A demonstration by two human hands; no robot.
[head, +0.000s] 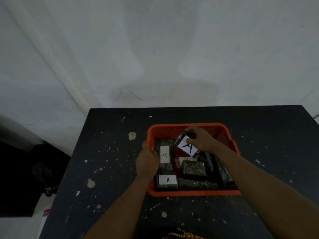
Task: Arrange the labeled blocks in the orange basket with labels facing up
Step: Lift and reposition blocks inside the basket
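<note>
An orange basket (188, 193) sits on the dark table and holds several dark wrapped blocks. Two blocks along its left side show white "A" labels facing up, one upright (165, 154) and one at the near left corner (168, 180). My right hand (201, 139) holds a tilted block (187, 147) above the basket's middle, its "A" label towards me. My left hand (147, 161) grips the basket's left rim. A mottled block (194, 168) lies label-less side up over a partly hidden labelled one (185, 159).
The black table (112, 169) is speckled with pale paint spots. Its left edge drops off to a white floor with a dark bag (39, 169). A white wall stands just behind the table's far edge.
</note>
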